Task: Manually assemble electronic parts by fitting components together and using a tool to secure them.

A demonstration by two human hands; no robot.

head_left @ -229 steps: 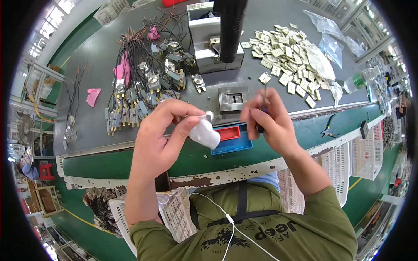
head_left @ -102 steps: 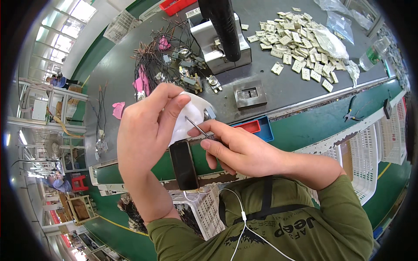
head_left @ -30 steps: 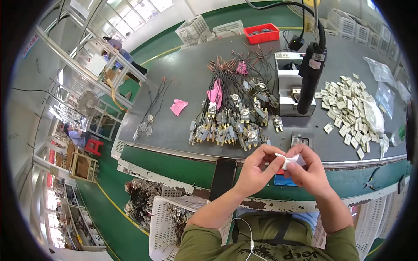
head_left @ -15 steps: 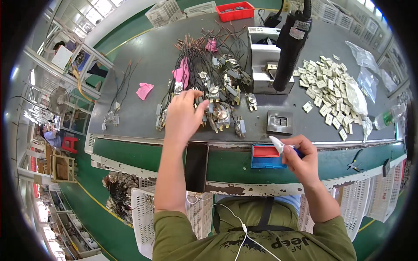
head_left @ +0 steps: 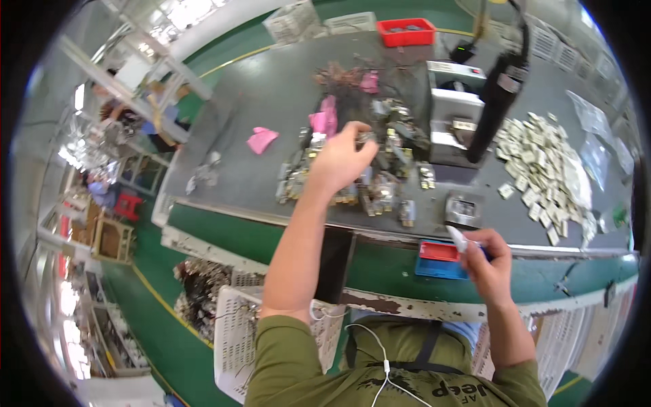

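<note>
Nearest you, white earphone cord (head_left: pixel 385 359) runs down your green shirt (head_left: pixel 434 373), and a white perforated crate (head_left: pixel 237 332) stands below the bench to your left. At the green ledge (head_left: pixel 380 252), a black phone (head_left: pixel 335 264) sits just beside your left forearm, and farther right a red tray (head_left: pixel 438 252) is set in a blue tray (head_left: pixel 439 269). Your right hand (head_left: pixel 489 259) is at the right end of those trays, its thumb and fingers closed in a pinch on a small white scrap (head_left: pixel 457 239) whose pointed end sticks out up and to the left. Just behind the scrap, on the grey tabletop (head_left: pixel 271 183), lies a square metal block (head_left: pixel 464 209) with a recess in its top. Your left hand (head_left: pixel 344 157) reaches farther in, over the pile of wired parts (head_left: pixel 384 193), thumb and fingers curled with a gap between them; with the blur there, you can't tell whether it has hold of a part. A pink scrap (head_left: pixel 262 140) lies left of the pile, well apart from your hand. To the right of the pile stands a boxy metal machine (head_left: pixel 444 108), with a thick black cylinder (head_left: pixel 500 102) slanting beside it, and right of that spreads a heap of pale flat pieces (head_left: pixel 536 163). At the table's far edge is a red bin (head_left: pixel 405 35) with grey parts inside.
</note>
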